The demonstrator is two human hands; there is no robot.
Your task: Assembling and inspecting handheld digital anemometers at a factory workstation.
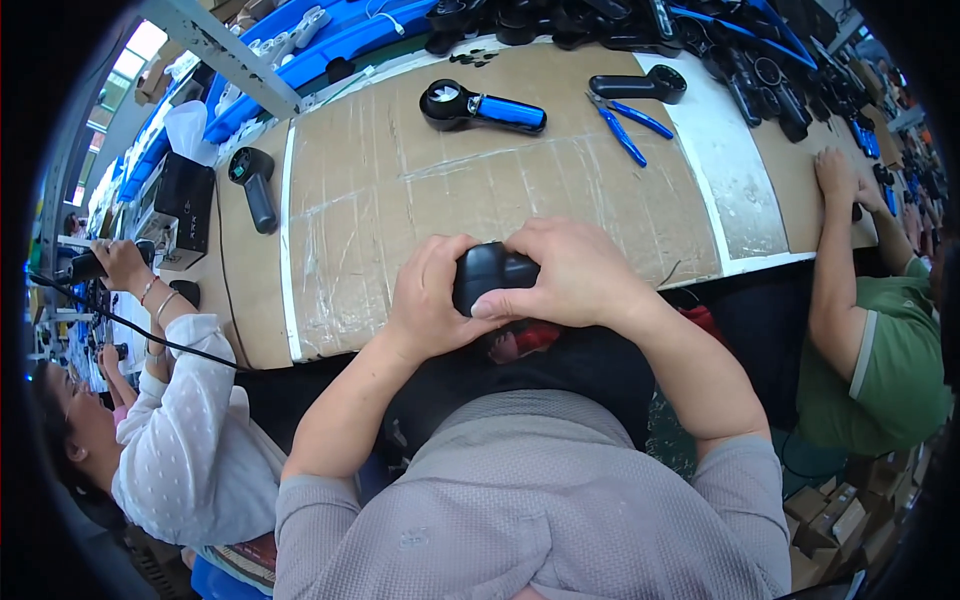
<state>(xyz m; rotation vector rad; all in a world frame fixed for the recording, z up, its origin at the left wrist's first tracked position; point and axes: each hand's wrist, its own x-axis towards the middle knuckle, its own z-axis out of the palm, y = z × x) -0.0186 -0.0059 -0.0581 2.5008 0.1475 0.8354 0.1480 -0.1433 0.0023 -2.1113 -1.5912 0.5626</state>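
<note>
Just past the table's near edge, a glossy black, rounded plastic housing point(486, 266) sits between my two hands. My left hand point(428, 292) wraps its left side, and my right hand point(572, 272) grips its right side with the thumb across the front. The fingers cover much of it, so its full shape is hidden. Farther up the cardboard-covered table point(370, 200) lies an opened black handheld fan point(447, 104) with a blue battery point(508, 111) exposed in its handle. Blue-handled pliers point(622, 130) lie spread beneath another black handheld fan point(640, 84).
A third handheld fan point(254, 188) lies at the left near a black box point(185, 215). Blue trays point(290, 65) and a heap of black parts point(755, 75) line the far side. Co-workers sit left and right; a dark cable point(140, 322) crosses by the left one.
</note>
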